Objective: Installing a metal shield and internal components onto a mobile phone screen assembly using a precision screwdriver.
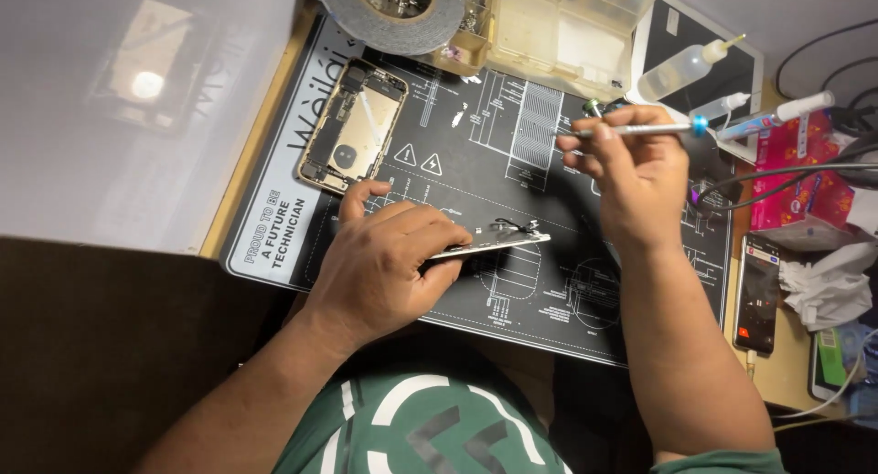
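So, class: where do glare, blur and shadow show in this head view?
Head view: glare washes out the pale sheet at upper left; the left hand and right hand are sharp; the bottom left corner lies in deep shadow.

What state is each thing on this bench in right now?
Gold phone body: opened, insides showing, flat on black mat.
Thin screen panel: lifted edge-on, gripped by left hand.
Slim silver screwdriver: held level in right hand.
Dark phone: screen lit, lying flat.
Clear squeeze bottle: lying tilted.
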